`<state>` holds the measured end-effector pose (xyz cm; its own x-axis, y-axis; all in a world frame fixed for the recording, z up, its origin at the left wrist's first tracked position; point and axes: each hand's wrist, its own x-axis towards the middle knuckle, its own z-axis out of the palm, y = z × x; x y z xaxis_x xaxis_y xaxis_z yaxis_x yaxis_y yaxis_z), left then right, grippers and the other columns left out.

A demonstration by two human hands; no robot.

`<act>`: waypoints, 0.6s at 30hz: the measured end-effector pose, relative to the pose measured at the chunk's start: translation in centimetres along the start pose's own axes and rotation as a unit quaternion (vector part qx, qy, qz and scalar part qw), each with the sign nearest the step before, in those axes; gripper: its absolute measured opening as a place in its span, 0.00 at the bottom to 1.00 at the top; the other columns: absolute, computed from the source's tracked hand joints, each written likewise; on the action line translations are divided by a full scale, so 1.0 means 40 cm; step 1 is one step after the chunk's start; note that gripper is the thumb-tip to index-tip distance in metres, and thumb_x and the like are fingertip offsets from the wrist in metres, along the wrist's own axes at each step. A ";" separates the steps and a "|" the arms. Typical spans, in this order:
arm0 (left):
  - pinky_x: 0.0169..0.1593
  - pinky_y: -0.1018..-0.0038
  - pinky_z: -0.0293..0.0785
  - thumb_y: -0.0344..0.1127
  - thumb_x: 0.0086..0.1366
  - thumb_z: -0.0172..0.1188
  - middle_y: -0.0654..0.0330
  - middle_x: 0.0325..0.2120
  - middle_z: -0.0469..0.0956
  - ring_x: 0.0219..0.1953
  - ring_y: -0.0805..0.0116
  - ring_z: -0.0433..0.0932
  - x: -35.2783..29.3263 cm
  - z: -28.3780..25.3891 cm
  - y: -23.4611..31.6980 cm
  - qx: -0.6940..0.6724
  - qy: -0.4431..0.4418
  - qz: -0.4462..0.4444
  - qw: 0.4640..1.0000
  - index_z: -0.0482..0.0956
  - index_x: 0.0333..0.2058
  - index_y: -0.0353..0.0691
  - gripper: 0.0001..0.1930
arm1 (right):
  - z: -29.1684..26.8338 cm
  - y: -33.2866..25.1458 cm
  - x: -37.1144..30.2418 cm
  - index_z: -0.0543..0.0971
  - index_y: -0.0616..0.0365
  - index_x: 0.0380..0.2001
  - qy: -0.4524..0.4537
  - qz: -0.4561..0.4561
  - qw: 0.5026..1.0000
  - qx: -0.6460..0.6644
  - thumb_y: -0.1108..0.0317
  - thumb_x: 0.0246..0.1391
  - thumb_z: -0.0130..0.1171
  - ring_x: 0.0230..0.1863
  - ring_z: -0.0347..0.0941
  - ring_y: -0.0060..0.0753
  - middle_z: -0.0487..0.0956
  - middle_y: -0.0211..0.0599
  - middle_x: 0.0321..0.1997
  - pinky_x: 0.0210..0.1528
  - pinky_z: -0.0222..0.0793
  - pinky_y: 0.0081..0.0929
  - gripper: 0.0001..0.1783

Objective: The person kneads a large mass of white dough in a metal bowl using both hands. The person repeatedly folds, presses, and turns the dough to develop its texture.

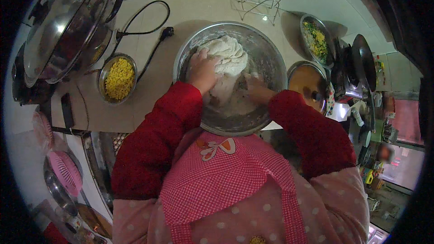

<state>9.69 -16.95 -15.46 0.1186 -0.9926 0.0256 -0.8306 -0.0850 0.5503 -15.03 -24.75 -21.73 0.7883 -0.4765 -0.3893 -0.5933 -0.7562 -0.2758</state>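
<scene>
A large metal bowl stands on the counter in front of me, its inner wall smeared with flour. In its far left part lies a pale, lumpy mass of dough. My left hand grips the near left side of the dough, its fingers curled against it. Lower on the right, my right hand reaches into the bowl near its inner wall, apart from the main lump. Its fingers are blurred, and whether they pinch anything is unclear.
Left of the bowl are a small bowl of yellow crumbled food, a black power cord and a big lidded pot. On the right stand a bowl of chopped greens, a lidded pan and a stove. Behind sits a wire rack.
</scene>
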 end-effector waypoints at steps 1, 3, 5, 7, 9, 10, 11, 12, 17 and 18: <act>0.61 0.56 0.57 0.41 0.45 0.70 0.41 0.59 0.57 0.59 0.40 0.57 -0.002 0.000 -0.002 -0.014 -0.001 -0.013 1.000 0.75 0.51 0.48 0.31 | -0.018 -0.042 0.014 0.75 0.60 0.46 -0.008 0.031 0.999 0.037 0.57 0.45 0.57 0.47 0.71 0.59 0.74 0.56 0.47 0.51 0.65 0.47 0.25; 0.60 0.56 0.58 0.41 0.44 0.70 0.42 0.59 0.58 0.58 0.41 0.58 -0.005 0.003 0.002 -0.001 0.012 -0.016 1.000 0.76 0.51 0.48 0.30 | -0.001 -0.079 0.030 0.74 0.60 0.46 -0.013 0.016 0.998 0.061 0.58 0.46 0.57 0.47 0.71 0.59 0.74 0.56 0.47 0.51 0.64 0.47 0.25; 0.59 0.57 0.60 0.40 0.45 0.70 0.44 0.57 0.60 0.57 0.42 0.60 0.002 0.011 0.005 0.004 0.018 0.000 1.000 0.77 0.49 0.49 0.29 | 0.087 -0.020 0.024 0.74 0.61 0.46 0.017 -0.109 0.993 0.038 0.59 0.46 0.57 0.48 0.70 0.58 0.74 0.56 0.47 0.51 0.64 0.47 0.24; 0.57 0.59 0.63 0.39 0.46 0.69 0.47 0.56 0.64 0.55 0.45 0.64 0.018 0.021 -0.007 0.003 0.025 0.024 0.999 0.79 0.47 0.52 0.25 | 0.126 0.005 -0.021 0.74 0.61 0.46 0.049 -0.225 0.973 0.022 0.60 0.46 0.57 0.48 0.70 0.58 0.74 0.56 0.47 0.51 0.64 0.47 0.24; 0.57 0.59 0.64 0.39 0.45 0.69 0.47 0.54 0.65 0.54 0.46 0.65 0.016 0.021 -0.027 0.006 0.042 0.014 0.999 0.79 0.46 0.51 0.25 | 0.030 -0.021 -0.062 0.74 0.62 0.46 -0.012 -0.253 0.966 0.058 0.61 0.46 0.58 0.47 0.71 0.57 0.75 0.56 0.46 0.51 0.64 0.45 0.24; 0.56 0.59 0.64 0.39 0.45 0.70 0.46 0.53 0.66 0.54 0.46 0.66 0.010 0.021 -0.031 0.008 0.049 0.008 0.999 0.79 0.46 0.51 0.25 | -0.047 -0.067 -0.050 0.74 0.62 0.45 -0.043 -0.194 0.976 0.085 0.62 0.45 0.59 0.48 0.71 0.56 0.75 0.55 0.46 0.52 0.64 0.43 0.24; 0.56 0.59 0.64 0.39 0.45 0.70 0.46 0.53 0.66 0.53 0.46 0.66 0.012 0.017 -0.015 0.001 0.044 0.009 0.999 0.80 0.46 0.51 0.25 | -0.071 -0.050 -0.032 0.74 0.62 0.45 -0.044 -0.134 0.984 0.106 0.63 0.44 0.59 0.49 0.71 0.55 0.75 0.55 0.47 0.53 0.64 0.42 0.23; 0.56 0.59 0.64 0.39 0.44 0.70 0.46 0.53 0.66 0.53 0.46 0.66 0.009 0.001 -0.001 -0.001 0.038 0.007 0.999 0.80 0.45 0.51 0.25 | -0.090 -0.033 -0.008 0.74 0.62 0.45 -0.043 -0.078 0.987 0.130 0.64 0.44 0.60 0.50 0.70 0.55 0.75 0.54 0.48 0.54 0.64 0.41 0.23; 0.56 0.59 0.65 0.40 0.43 0.71 0.47 0.54 0.64 0.53 0.46 0.66 0.019 0.019 -0.034 -0.007 0.027 0.011 1.000 0.80 0.45 0.50 0.25 | -0.140 -0.086 0.032 0.74 0.64 0.44 0.003 0.025 0.963 0.269 0.68 0.44 0.59 0.52 0.70 0.53 0.75 0.53 0.49 0.57 0.62 0.39 0.21; 0.56 0.59 0.65 0.40 0.43 0.71 0.47 0.55 0.64 0.53 0.45 0.65 0.020 0.022 -0.030 -0.002 0.028 0.008 1.000 0.80 0.45 0.50 0.25 | -0.173 -0.135 0.006 0.74 0.64 0.45 -0.001 0.009 0.960 0.279 0.68 0.44 0.59 0.51 0.71 0.53 0.75 0.53 0.49 0.56 0.63 0.39 0.22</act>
<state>10.32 -17.71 -16.82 0.1356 -0.9873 0.0822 -0.8307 -0.0680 0.5526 -10.51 -23.90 -14.25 0.7773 -0.4864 -0.3991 -0.6019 -0.3898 -0.6970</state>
